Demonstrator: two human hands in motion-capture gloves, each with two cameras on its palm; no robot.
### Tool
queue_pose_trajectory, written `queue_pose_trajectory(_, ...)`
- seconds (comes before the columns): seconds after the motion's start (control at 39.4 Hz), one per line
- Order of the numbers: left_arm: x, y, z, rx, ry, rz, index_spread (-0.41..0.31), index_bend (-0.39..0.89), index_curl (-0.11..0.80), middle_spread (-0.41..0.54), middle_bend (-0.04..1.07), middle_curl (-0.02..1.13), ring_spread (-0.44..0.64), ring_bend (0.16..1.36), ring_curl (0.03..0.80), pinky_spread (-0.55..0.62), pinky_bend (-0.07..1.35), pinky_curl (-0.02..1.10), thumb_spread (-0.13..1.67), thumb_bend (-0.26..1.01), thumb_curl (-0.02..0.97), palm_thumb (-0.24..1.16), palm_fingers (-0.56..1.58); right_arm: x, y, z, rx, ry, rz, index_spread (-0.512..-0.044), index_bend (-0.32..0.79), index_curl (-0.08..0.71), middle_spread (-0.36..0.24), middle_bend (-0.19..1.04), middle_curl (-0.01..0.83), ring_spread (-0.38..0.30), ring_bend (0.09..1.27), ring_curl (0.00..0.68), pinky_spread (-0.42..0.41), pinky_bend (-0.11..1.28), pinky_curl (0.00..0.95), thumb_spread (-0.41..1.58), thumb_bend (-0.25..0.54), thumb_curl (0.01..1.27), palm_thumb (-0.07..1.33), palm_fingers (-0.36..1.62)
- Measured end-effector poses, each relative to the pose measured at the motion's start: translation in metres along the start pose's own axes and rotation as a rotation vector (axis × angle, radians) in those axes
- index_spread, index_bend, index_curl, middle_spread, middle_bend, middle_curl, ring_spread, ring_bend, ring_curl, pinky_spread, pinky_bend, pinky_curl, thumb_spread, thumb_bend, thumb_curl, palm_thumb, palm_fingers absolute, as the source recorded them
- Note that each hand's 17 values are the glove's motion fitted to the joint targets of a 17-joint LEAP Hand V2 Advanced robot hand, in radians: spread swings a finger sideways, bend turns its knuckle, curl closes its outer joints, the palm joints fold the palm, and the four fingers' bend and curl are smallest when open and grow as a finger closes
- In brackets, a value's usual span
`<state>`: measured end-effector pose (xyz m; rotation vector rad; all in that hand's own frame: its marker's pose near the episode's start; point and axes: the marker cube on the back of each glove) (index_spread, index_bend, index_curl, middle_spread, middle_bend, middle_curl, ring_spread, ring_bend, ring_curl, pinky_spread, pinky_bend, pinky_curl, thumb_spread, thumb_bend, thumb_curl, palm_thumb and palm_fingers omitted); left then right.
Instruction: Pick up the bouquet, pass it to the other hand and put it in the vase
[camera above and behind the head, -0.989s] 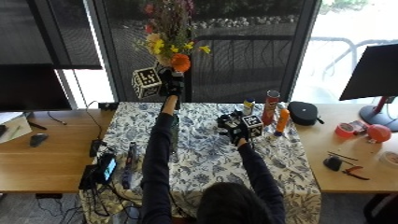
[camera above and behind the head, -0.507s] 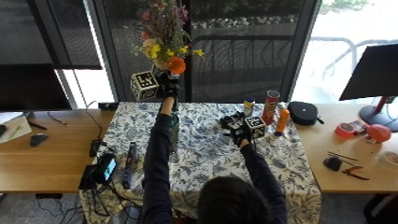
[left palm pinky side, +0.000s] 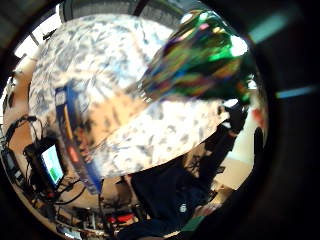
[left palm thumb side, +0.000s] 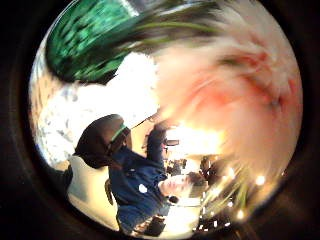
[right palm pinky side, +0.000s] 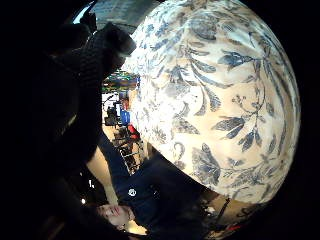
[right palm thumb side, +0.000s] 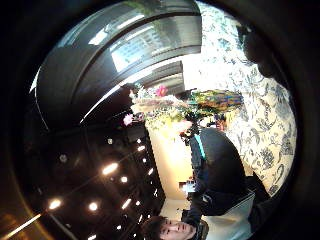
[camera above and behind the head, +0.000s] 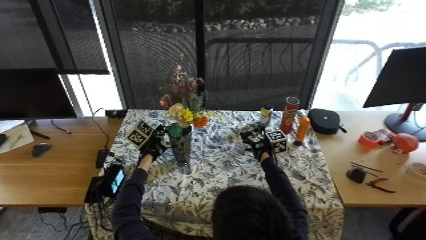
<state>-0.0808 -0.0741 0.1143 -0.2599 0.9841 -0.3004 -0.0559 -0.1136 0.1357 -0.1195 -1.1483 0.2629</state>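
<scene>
The bouquet (camera above and behind the head: 182, 102) of pink, yellow and orange flowers stands upright with its stems down in the dark iridescent vase (camera above and behind the head: 180, 147) on the floral tablecloth (camera above and behind the head: 219, 175). My left hand (camera above and behind the head: 153, 142) is at the vase's left side, level with its mouth, and holds the stems there. The left palm views are filled by the vase (left palm pinky side: 200, 60) and by blurred blooms (left palm thumb side: 235, 95). My right hand (camera above and behind the head: 256, 142) hovers over the cloth right of centre, fingers relaxed and holding nothing.
A red tube can (camera above and behind the head: 290, 112), an orange bottle (camera above and behind the head: 303, 129) and a small can (camera above and behind the head: 266, 115) stand at the back right of the cloth. A black case (camera above and behind the head: 324, 120) lies beyond them. A lit phone (camera above and behind the head: 113, 180) sits at the table's left edge.
My left hand has come down from high above the table, lowering the bouquet into the vase. My right hand has stayed over the cloth.
</scene>
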Motion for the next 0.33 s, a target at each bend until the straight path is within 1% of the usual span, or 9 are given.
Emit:
queue_pose_trajectory(0.03, -0.009, 0.004, 0.001, 0.032, -0.043, -0.035, -0.015, 0.02, 0.549, 0.083, 0.25, 0.47, 0.16, 0.57, 0.386, 0.2, 0.41, 0.4, 0.87, -0.04, 0.511, 0.48, -0.29, 0.009, -0.008, -0.002, 0.031, 0.032, 0.017, -0.21, 0.15, 0.285, -0.033, 0.27, 0.419, -0.037, 0.39, 0.346, 0.283, 0.37, 0.33, 1.03, -0.021, 0.41, 0.75, 0.7)
queue_pose_trajectory(0.05, -0.014, 0.007, 0.001, 0.053, -0.063, -0.025, 0.004, 0.01, 0.524, 0.119, 0.22, 0.44, 0.2, 0.56, 0.363, 0.24, 0.41, 0.38, 0.87, -0.03, 0.505, 0.49, -0.28, 0.017, -0.014, -0.003, 0.05, 0.048, 0.049, -0.209, 0.15, 0.286, -0.033, 0.27, 0.419, -0.036, 0.39, 0.346, 0.284, 0.36, 0.33, 1.04, -0.023, 0.41, 0.75, 0.7)
queue_pose_trajectory(0.13, -0.017, 0.011, -0.006, 0.079, -0.071, 0.107, 0.048, 0.01, 0.46, 0.204, 0.17, 0.38, 0.28, 0.54, 0.324, 0.32, 0.39, 0.35, 0.89, -0.02, 0.49, 0.52, -0.26, 0.028, -0.024, -0.003, 0.075, 0.047, 0.161, -0.208, 0.15, 0.291, -0.033, 0.27, 0.419, -0.035, 0.37, 0.344, 0.286, 0.34, 0.327, 1.04, -0.018, 0.41, 0.75, 0.72)
queue_pose_trajectory(0.18, -0.016, 0.018, -0.013, 0.055, -0.045, 0.151, 0.069, 0.02, 0.425, 0.244, 0.16, 0.36, 0.33, 0.53, 0.312, 0.37, 0.38, 0.34, 0.89, -0.02, 0.48, 0.53, -0.25, 0.032, -0.029, -0.002, 0.087, 0.044, 0.186, -0.208, 0.15, 0.295, -0.033, 0.26, 0.418, -0.035, 0.37, 0.343, 0.287, 0.34, 0.327, 1.04, -0.019, 0.41, 0.76, 0.72)
queue_pose_trajectory(0.2, -0.017, 0.02, -0.016, 0.033, -0.02, 0.159, 0.078, 0.02, 0.408, 0.26, 0.16, 0.35, 0.35, 0.53, 0.308, 0.38, 0.38, 0.34, 0.89, -0.02, 0.475, 0.53, -0.25, 0.034, -0.034, -0.001, 0.084, 0.033, 0.181, -0.207, 0.15, 0.296, -0.033, 0.26, 0.418, -0.035, 0.36, 0.343, 0.287, 0.33, 0.326, 1.04, -0.019, 0.41, 0.76, 0.72)
queue_pose_trajectory(0.23, -0.019, 0.018, -0.019, 0.024, -0.006, 0.146, 0.085, 0.01, 0.391, 0.279, 0.16, 0.35, 0.37, 0.53, 0.306, 0.4, 0.38, 0.34, 0.89, -0.03, 0.47, 0.54, -0.25, 0.036, -0.037, -0.001, 0.076, 0.017, 0.172, -0.206, 0.15, 0.297, -0.033, 0.26, 0.42, -0.034, 0.36, 0.342, 0.288, 0.33, 0.326, 1.05, -0.016, 0.41, 0.76, 0.73)
queue_pose_trajectory(0.25, -0.025, 0.013, -0.021, 0.042, -0.017, 0.1, 0.092, 0.02, 0.377, 0.293, 0.16, 0.34, 0.38, 0.53, 0.303, 0.41, 0.38, 0.33, 0.89, -0.03, 0.466, 0.54, -0.25, 0.035, -0.038, 0.0, 0.062, -0.008, 0.164, -0.207, 0.15, 0.299, -0.033, 0.26, 0.419, -0.034, 0.35, 0.342, 0.288, 0.32, 0.326, 1.04, -0.018, 0.41, 0.76, 0.73)
queue_pose_trajectory(0.3, -0.042, -0.001, -0.027, 0.129, -0.1, -0.067, 0.103, 0.02, 0.348, 0.318, 0.16, 0.34, 0.41, 0.53, 0.299, 0.44, 0.38, 0.33, 0.9, -0.03, 0.455, 0.54, -0.25, 0.024, -0.031, 0.003, 0.007, -0.087, 0.14, -0.207, 0.14, 0.301, -0.033, 0.26, 0.419, -0.034, 0.35, 0.342, 0.289, 0.32, 0.326, 1.05, -0.017, 0.41, 0.77, 0.74)
queue_pose_trajectory(0.33, -0.047, -0.005, -0.028, 0.159, -0.132, -0.126, 0.108, 0.02, 0.335, 0.328, 0.16, 0.33, 0.42, 0.53, 0.298, 0.45, 0.38, 0.33, 0.9, -0.03, 0.45, 0.54, -0.24, 0.019, -0.027, 0.004, -0.016, -0.118, 0.131, -0.207, 0.14, 0.301, -0.033, 0.26, 0.42, -0.034, 0.34, 0.342, 0.289, 0.31, 0.326, 1.05, -0.018, 0.41, 0.77, 0.74)
